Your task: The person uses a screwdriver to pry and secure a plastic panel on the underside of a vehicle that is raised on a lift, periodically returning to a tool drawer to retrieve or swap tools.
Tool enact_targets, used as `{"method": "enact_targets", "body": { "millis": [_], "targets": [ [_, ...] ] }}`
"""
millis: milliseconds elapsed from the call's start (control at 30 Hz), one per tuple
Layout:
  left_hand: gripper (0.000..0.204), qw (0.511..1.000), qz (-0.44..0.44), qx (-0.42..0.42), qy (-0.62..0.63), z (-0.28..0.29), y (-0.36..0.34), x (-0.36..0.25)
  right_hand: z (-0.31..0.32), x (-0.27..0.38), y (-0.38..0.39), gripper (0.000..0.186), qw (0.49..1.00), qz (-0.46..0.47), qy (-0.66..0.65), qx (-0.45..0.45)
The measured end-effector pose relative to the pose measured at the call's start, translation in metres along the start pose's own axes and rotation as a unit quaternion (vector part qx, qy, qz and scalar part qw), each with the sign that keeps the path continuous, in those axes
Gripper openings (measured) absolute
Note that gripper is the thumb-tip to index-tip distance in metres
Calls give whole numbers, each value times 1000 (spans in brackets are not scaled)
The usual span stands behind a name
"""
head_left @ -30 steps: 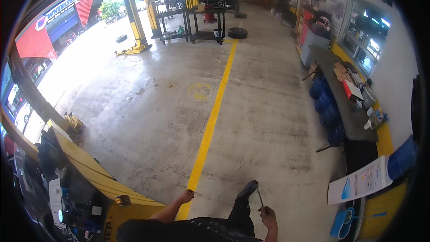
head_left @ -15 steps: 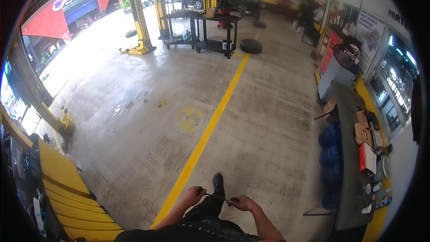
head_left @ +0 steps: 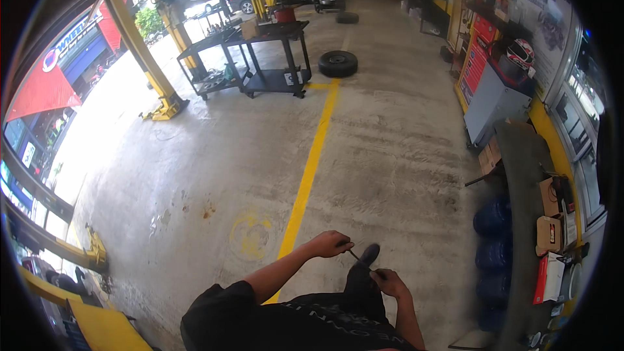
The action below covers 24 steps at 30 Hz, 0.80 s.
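A thin dark rod (head_left: pixel 354 255) spans the gap between my two hands, slanting down to the right; its exact kind is too small to tell. My left hand (head_left: pixel 330 244) is closed on its upper end. At the lower end, my right hand (head_left: pixel 389 283) has its fingers closed round the rod. Both hands are held out in front of my dark shirt, above the concrete floor (head_left: pixel 390 185). One black shoe (head_left: pixel 370 255) shows just beyond the rod.
Ahead stand a black tool cart (head_left: pixel 276 81) and a tyre (head_left: pixel 338 64) lying flat. A yellow lift post (head_left: pixel 140 45) rises at left. Along the right are a grey cabinet (head_left: pixel 497 107) with a helmet on top, a long table (head_left: pixel 520 175) and blue water jugs (head_left: pixel 493 253).
I have moved forward, so the cart and tyre look nearer. My left hand has reached farther out, and the rod, still held by both hands, slants more steeply.
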<state>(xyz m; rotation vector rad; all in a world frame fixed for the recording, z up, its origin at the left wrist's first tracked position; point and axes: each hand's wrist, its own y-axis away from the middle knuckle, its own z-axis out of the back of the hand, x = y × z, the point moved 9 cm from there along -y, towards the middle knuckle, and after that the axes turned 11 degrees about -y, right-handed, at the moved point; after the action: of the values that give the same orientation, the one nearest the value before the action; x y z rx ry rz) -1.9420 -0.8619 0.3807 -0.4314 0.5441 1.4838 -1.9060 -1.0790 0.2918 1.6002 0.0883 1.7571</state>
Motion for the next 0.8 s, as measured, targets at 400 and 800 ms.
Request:
{"method": "enact_targets", "body": {
  "millis": [400, 800],
  "targets": [
    [41, 962, 177, -94, 187, 175, -408, 218, 330, 212, -411, 55, 989, 40, 129, -57],
    [40, 930, 258, -174, 194, 342, -800, 492, 571, 381, -848, 51, 987, -7, 139, 85]
  ]
}}
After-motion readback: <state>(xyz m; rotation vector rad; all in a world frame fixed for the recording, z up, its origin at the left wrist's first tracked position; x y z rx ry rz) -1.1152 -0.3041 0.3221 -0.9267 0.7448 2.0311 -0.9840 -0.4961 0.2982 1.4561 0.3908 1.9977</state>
